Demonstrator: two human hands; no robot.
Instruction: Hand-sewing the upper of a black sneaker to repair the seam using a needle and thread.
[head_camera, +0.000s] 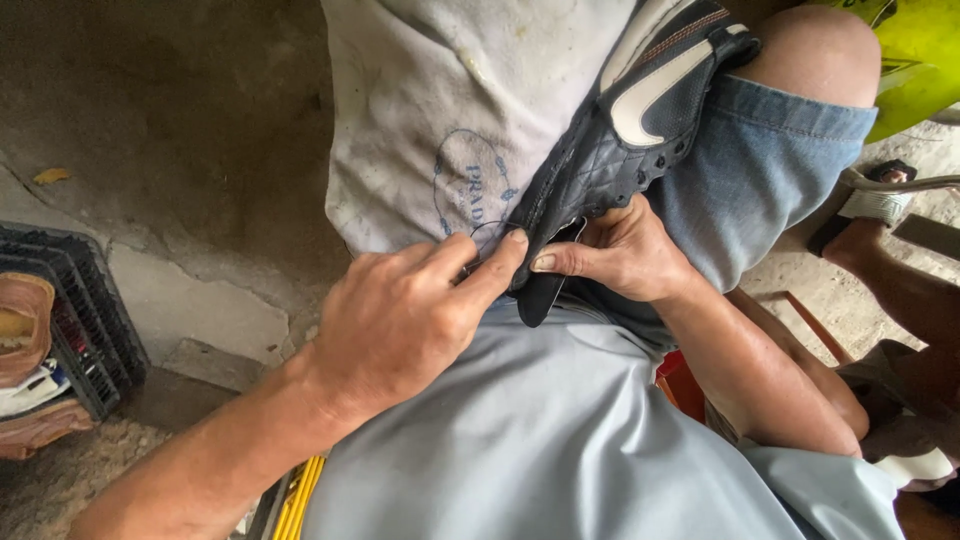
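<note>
The left hand's fingers (490, 262) pinched narrow at the heel edge of the black quilted leather shoe with a white stripe (625, 130). The right hand (620, 250) gripped that same edge from the other side, thumb flat on it. The shoe lay on the person's lap, toe pointing away, between a dirty white cloth (430, 110) and blue jean shorts (760, 170). It looked soft and bumpy. The hands were close together, with little room. A black plastic crate (85, 330) sat well apart on the rough grey concrete floor (170, 150).
</note>
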